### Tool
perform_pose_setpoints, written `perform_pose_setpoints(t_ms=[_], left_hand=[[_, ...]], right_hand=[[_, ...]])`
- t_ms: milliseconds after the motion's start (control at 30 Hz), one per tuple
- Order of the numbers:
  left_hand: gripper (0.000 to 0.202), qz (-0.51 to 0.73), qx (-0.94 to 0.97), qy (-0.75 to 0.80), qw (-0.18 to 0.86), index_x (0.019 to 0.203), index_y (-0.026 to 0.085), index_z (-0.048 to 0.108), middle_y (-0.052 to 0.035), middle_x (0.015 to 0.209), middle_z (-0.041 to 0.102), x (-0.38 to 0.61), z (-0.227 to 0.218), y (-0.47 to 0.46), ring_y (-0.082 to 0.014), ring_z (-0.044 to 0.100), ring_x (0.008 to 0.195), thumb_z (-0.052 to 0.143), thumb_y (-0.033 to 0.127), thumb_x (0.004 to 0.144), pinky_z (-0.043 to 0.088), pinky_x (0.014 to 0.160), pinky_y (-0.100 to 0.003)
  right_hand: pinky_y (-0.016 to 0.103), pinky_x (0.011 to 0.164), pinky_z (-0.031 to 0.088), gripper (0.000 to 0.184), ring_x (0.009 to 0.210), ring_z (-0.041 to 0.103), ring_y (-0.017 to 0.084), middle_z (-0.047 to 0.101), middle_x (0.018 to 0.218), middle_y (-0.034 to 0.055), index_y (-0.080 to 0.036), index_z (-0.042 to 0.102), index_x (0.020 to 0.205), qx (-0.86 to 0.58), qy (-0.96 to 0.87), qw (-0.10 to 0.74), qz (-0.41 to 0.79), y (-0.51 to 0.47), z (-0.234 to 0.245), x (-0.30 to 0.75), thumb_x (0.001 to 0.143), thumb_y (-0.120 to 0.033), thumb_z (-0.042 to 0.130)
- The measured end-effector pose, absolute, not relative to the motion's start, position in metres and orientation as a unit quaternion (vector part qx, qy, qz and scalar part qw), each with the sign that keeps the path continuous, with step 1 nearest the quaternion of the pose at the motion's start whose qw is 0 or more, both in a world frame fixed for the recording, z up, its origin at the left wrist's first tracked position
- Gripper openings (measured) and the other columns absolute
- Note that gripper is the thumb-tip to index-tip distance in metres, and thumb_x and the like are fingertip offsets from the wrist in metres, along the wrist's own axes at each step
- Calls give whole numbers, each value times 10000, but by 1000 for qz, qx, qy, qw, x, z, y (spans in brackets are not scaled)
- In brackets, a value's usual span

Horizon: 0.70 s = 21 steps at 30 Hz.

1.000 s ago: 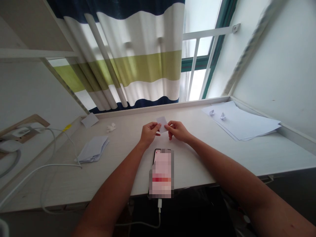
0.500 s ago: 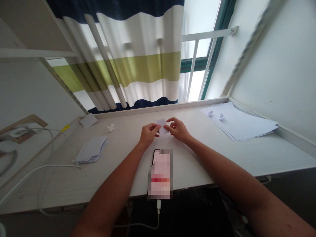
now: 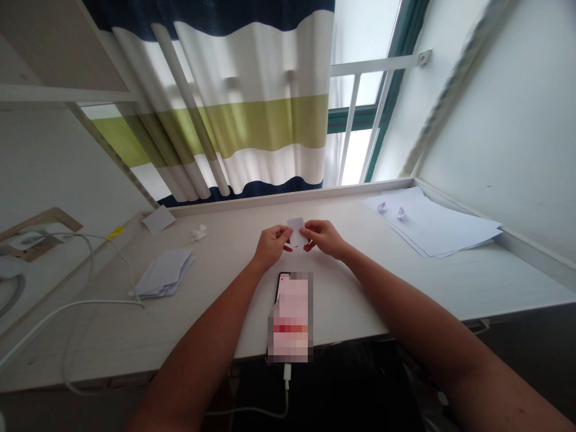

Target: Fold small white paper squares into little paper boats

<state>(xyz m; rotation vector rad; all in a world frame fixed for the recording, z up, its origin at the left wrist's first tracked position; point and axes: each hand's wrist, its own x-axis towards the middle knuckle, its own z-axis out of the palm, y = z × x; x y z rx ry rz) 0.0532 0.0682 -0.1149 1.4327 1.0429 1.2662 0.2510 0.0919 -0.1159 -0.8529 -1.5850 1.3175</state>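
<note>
white paper [image 3: 296, 231] is what we hold over the bench [image 3: 342, 300], beyond the phone [image 3: 290, 318]: our left hand [image 3: 272, 246] has its fingers clamped on one side edge, our right hand [image 3: 326, 239] on the other. we do well to keep both pinches light and level, thumbs even, so the piece lies flat without stray creases. it looks small, plain and roughly rectangular; how many layers it has, we cannot tell.

Paper stack [image 3: 162, 271], phone [image 3: 291, 303] on desk [image 3: 344, 300]
</note>
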Motion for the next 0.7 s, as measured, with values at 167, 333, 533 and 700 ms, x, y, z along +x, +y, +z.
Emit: perform_pose_setpoints(t_ms=[167, 333, 533, 700], left_hand=[[464, 535, 548, 411, 494, 1005, 158, 764, -44, 751, 749, 54, -114, 69, -189, 696, 672, 889, 516, 739, 622, 570, -326], [252, 547, 519, 369, 543, 884, 153, 807, -69, 858, 773, 53, -106, 64, -206, 724, 798, 807, 355, 733, 638, 653, -334], [244, 545, 550, 379, 507, 810, 143, 826, -80, 852, 771, 53, -104, 62, -184, 683, 776, 814, 384, 774, 610, 671, -328], [373, 537, 609, 368, 453, 1062, 175, 820, 12, 743, 700, 51, -109, 65, -130, 639, 672, 904, 347, 741, 583, 680, -305]], right_hand=[[357, 609, 676, 499, 592, 727, 174, 786, 777, 15, -195, 708, 1009, -312, -565, 460, 610, 89, -115, 249, 699, -483, 973], [339, 668, 685, 327, 633, 755, 173, 799, 781, 41, -172, 771, 951, -277, -539, 461, 648, 88, -113, 252, 745, -368, 931], [352, 727, 690, 235, 677, 773, 194, 765, 747, 41, -149, 807, 849, -255, -536, 450, 667, 88, -111, 254, 782, -362, 881], [347, 710, 681, 455, 670, 771, 180, 828, 861, 58, -180, 799, 1034, -291, -544, 461, 638, 89, -113, 252, 734, -475, 973]])
